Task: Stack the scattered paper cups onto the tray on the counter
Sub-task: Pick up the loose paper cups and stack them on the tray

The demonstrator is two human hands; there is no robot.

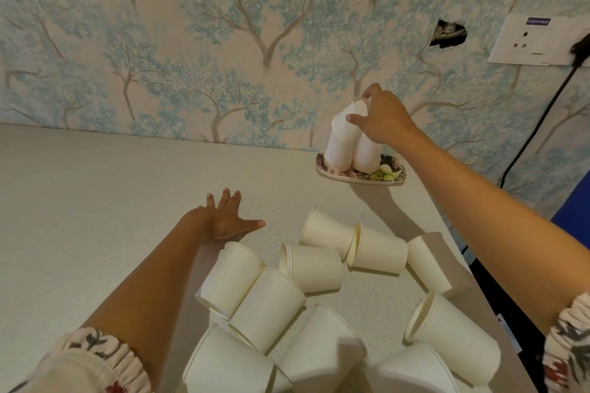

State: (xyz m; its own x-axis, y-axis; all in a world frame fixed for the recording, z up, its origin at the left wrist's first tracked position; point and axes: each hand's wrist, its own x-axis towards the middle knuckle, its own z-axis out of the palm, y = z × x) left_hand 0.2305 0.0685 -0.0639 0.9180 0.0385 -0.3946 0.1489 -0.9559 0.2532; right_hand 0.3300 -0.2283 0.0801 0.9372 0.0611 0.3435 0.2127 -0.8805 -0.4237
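Two stacks of upturned paper cups stand side by side on the tray (392,180), and the right hand (380,115) reaches over them, its thumb and fingers curled round a tilted cup (348,123) held at the top of the left stack (338,153). The right stack (367,156) stands directly beneath the palm of that hand. The tray, small and flower-patterned, sits just below the hand, close against the wall.

Nearer the person, well apart from the right hand and below its forearm, the scattered cups (316,268) lie on their sides in a loose heap, several touching or overlapping. The left hand (223,220) rests just beyond the heap's far left edge, and the closest fallen cup (231,274) lies right beside its wrist.

The bench (95,201) is pale and speckled. Behind it the wall carries wallpaper (191,41) of blue-leaved trees, a ragged hole (447,33) and a white socket plate (536,40) with a black cable (539,118) hanging from it.

The left hand lies flat, palm down, fingers spread wide and holding nothing. The right arm stretches out forward from a gathered floral sleeve (568,344), wrist bent downward over the stacks.
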